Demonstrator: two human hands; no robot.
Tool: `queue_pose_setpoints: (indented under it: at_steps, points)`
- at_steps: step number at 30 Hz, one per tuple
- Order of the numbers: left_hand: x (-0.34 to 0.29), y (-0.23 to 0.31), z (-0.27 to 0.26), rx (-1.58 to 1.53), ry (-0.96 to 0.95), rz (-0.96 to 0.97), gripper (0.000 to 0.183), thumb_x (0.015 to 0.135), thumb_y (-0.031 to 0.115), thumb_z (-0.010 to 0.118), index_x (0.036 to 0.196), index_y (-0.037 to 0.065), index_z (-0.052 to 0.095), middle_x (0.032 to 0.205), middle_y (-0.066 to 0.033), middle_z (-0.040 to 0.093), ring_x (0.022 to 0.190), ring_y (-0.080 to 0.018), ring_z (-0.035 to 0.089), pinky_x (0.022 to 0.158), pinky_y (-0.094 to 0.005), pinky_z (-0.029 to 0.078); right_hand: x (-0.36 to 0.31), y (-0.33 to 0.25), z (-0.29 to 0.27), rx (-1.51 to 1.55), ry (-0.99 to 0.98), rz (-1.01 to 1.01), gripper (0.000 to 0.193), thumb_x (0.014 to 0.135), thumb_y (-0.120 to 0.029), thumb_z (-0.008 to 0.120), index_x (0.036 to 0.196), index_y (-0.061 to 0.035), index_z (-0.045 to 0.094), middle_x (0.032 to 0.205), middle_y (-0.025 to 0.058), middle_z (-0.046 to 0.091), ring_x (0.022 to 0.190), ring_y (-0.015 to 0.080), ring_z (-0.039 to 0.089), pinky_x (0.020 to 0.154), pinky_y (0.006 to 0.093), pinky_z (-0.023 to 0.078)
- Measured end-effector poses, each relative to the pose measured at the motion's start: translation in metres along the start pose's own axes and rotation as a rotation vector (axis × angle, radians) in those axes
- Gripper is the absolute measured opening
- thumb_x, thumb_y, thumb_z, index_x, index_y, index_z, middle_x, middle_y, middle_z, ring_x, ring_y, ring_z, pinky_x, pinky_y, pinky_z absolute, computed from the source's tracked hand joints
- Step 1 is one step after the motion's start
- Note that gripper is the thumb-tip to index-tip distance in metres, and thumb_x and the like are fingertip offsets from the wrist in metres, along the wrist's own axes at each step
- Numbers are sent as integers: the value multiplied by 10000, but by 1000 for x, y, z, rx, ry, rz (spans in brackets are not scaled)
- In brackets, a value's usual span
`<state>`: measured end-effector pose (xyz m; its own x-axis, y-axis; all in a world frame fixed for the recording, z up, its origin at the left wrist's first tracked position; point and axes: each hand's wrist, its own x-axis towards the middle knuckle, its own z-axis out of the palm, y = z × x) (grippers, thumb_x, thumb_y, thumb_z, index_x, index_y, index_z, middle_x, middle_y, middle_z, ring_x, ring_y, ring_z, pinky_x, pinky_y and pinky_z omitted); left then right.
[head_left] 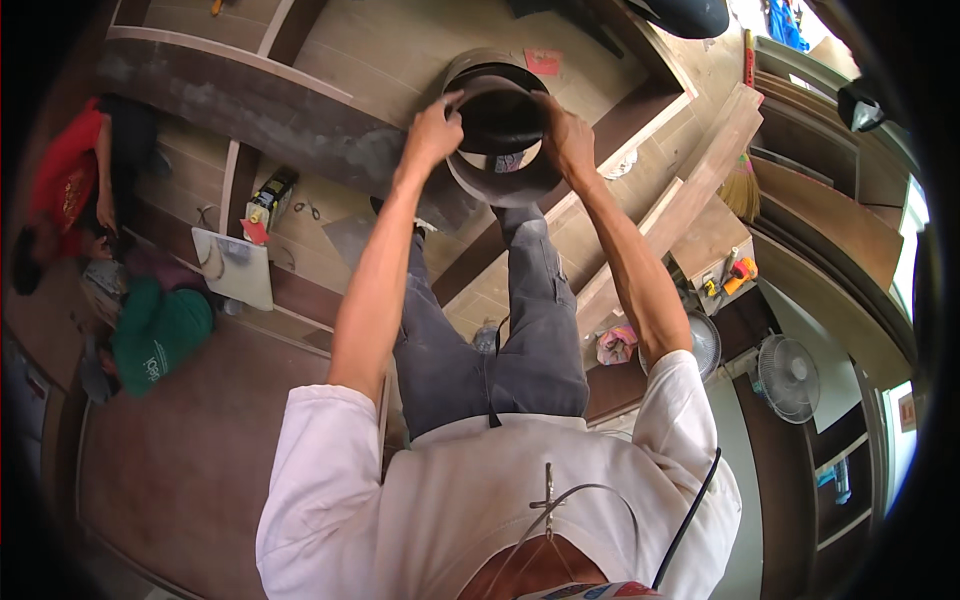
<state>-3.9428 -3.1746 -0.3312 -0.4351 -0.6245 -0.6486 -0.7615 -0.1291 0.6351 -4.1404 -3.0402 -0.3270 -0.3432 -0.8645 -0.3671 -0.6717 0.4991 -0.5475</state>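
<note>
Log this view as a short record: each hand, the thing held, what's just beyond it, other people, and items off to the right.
Left hand: grips the left side of the brown band
Right hand: grips its right side
Thing held: round, hollow loop; material unclear
Just beyond: small red sheet
Other people: two at the left, a person in a red top and a person in a green top
Off to the right: straw broom, orange-and-yellow tool, fan
</note>
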Motion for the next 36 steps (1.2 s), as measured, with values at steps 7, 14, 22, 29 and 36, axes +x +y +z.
queue_pose_setpoints:
  at_steps: [7,14,22,29,36]
  points:
    - [-32,43,-50,229,-84,17,436,808,144,602,1241,124,652,1038,-249,677,969,-380,670,883,-440,534,-5,-11,-12,-151,-188,166,550,824,-88,614,1361,-149,511,978,231,695,862,426,674,740,522,530]
    - [-239,92,1,279,179,347,504,843,288,685,1239,13,537,1283,-231,513,1244,-382,483,1075,-546,340,-65,-61,-5,-142,-364,-202,584,743,-122,696,1306,-75,545,792,220,680,747,431,673,675,529,535]
    - [-310,6,-39,148,-105,-124,345,885,208,609,1208,90,639,877,-209,690,858,-398,663,746,-509,468,-102,-128,99,-232,-592,-301,121,787,-188,666,783,-70,638,841,218,691,828,397,689,744,503,551]
    - [-380,-40,-87,-11,41,-281,329,879,224,600,1155,59,667,939,-237,703,866,-409,678,790,-540,497,-129,-219,166,-394,-927,-336,285,794,-277,640,962,-56,708,988,228,702,938,379,684,827,472,546]
    - [-419,-85,-86,-73,121,-293,369,912,283,577,1216,86,646,806,-256,682,813,-464,652,787,-562,480,-129,-292,115,-150,-1290,-19,682,832,-636,620,1150,-39,701,1055,192,714,1028,317,668,918,404,497]
